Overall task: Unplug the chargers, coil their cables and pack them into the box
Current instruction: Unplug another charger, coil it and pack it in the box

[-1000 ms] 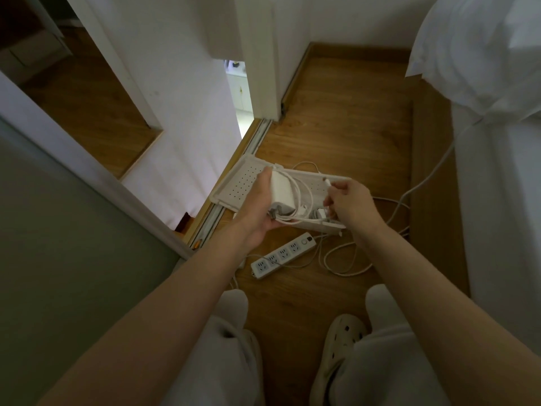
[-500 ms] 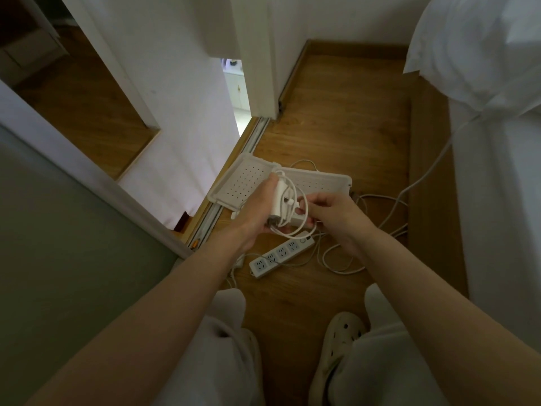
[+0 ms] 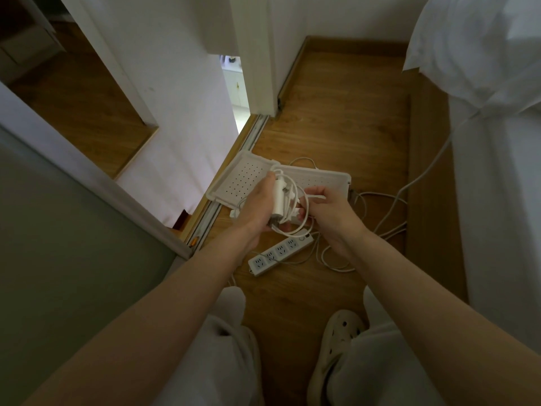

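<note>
Change over the last second: the right hand (image 3: 330, 212) has brought the cable (image 3: 304, 222) in from the right and back up beside the charger (image 3: 276, 197), adding another loop round the brick. Only a short free end is left. Judgement: coiling of this one nearly complete, packing not yet begun.

Left hand (image 3: 257, 206) grips the charger, fingers curled round its body. Right hand, just beside it, pinches the cable's free end.

Charger is held off the floor (image 3: 336, 127), over the near side of the perforated white box (image 3: 322, 177). Power strip (image 3: 278, 250) lies below the hands — other cables (image 3: 380, 218) loose to the right.
</note>
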Demonstrator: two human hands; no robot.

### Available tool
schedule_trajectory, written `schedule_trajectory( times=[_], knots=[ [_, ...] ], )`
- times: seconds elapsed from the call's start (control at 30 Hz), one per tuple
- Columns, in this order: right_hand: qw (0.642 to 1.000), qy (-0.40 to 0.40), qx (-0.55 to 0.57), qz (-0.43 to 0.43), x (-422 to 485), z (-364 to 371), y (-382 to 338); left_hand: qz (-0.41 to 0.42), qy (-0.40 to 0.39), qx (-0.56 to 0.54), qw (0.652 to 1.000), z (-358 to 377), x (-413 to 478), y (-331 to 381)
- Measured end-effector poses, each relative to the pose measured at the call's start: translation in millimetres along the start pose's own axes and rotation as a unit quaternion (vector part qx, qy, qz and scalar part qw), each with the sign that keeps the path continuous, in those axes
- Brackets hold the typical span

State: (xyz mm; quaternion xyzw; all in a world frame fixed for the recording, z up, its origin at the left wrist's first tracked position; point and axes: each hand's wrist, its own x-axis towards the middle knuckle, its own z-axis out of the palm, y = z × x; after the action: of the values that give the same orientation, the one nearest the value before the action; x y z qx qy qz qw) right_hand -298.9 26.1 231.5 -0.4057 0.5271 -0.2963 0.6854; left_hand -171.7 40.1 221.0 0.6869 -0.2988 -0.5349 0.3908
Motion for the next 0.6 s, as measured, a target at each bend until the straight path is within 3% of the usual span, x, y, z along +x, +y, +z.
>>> schedule_trajectory(
  times=[0.1, 0.2, 0.3, 0.43, 0.6],
  knots=[
    [0.999, 0.022, 0.039, -0.005, -1.7, 2.3, 3.6, -0.004, 0.006, 0.017, 1.000, 2.9, 2.9, -1.8],
    [0.999, 0.023, 0.005, -0.040, -4.1, 3.3, 3.7, -0.002, 0.000, 0.020, 1.000, 2.0, 3.1, -2.7],
    [0.990, 0.018, -0.092, -0.107, -10.1, 3.5, 0.6, 0.010, 0.007, 0.025, 1.000, 0.5, 2.5, -1.9],
    [0.925, -0.004, -0.277, -0.259, -21.0, 7.5, 5.5, 0.051, 0.031, 0.072, 0.996, -1.0, 2.8, -4.5],
    [0.925, -0.034, -0.290, -0.244, -22.0, 10.0, 5.1, 0.056, 0.037, 0.097, 0.993, -4.1, 3.6, -7.6]
  ],
)
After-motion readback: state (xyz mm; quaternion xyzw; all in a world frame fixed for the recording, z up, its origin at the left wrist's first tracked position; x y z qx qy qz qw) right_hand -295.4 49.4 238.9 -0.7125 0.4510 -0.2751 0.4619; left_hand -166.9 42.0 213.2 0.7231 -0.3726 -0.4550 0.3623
